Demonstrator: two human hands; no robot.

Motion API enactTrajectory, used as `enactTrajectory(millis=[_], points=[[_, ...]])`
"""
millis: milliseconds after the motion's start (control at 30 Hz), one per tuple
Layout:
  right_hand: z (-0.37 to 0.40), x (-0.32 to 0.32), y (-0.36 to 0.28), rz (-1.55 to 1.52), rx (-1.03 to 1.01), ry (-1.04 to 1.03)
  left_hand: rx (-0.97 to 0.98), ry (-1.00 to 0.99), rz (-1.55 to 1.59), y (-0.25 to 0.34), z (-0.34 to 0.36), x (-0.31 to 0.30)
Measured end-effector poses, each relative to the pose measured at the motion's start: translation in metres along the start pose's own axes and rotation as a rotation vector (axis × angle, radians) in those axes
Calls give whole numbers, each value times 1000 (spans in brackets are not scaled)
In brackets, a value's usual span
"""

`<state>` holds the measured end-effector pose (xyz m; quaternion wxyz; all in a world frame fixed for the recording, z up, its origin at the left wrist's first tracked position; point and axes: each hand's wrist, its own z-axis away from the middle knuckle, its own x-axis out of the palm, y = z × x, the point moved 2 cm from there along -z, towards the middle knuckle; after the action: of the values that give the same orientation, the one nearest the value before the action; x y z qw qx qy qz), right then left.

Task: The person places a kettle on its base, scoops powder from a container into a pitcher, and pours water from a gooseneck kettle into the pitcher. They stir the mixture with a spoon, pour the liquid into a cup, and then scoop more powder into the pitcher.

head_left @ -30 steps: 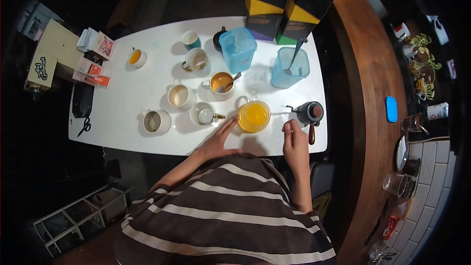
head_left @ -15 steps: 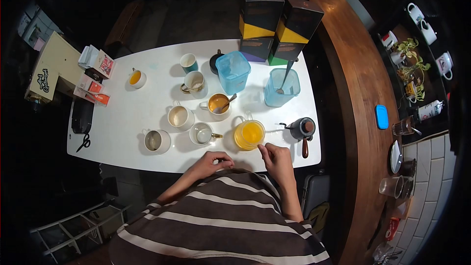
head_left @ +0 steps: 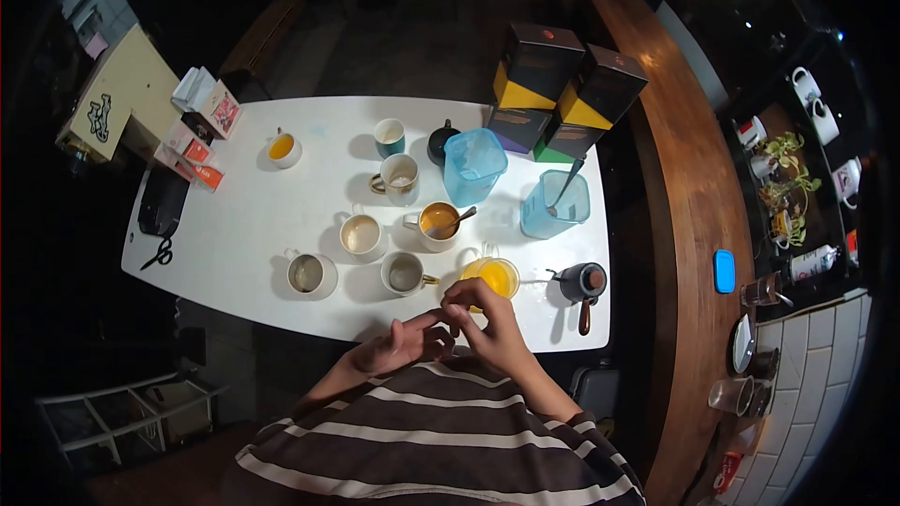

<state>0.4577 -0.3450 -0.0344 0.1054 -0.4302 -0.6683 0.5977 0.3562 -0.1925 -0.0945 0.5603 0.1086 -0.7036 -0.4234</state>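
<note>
My left hand is palm up at the table's front edge, its fingers loosely apart. My right hand meets its fingertips, thumb and fingers pinched together; whatever lies between them is hidden. Just beyond my right hand stands a glass jug of yellow liquid, partly covered by the fingers. A mug with a gold handle is nearest beyond my left hand. Around it are a white mug, another white mug and a mug of amber liquid with a spoon.
Two blue plastic containers stand behind the mugs, one holding a long utensil. At right is a dark pot with a wooden handle. Black boxes are stacked at the back. Scissors lie at far left. A wooden counter runs along the right.
My right hand has moved left from beside the jug to my left hand. My left hand has turned palm up and its fingers have loosened. The view has shifted slightly.
</note>
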Motion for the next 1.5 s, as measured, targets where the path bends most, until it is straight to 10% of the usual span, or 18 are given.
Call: enactTrajectory(millis=[400,733,867,1233,1500], points=[[6,10,23,-1013,401,-69,48,4,-160,-3,-13,13],[15,-18,32,-1156,436,57,143,-24,-906,-15,-50,37],[16,-36,20,-1099,435,-57,54,70,-302,-32,-54,38],[50,-46,46,-1128,508,-397,175,303,-760,-80,-51,95],[48,-12,14,-913,340,-572,295,652,-447,-62,31,111]])
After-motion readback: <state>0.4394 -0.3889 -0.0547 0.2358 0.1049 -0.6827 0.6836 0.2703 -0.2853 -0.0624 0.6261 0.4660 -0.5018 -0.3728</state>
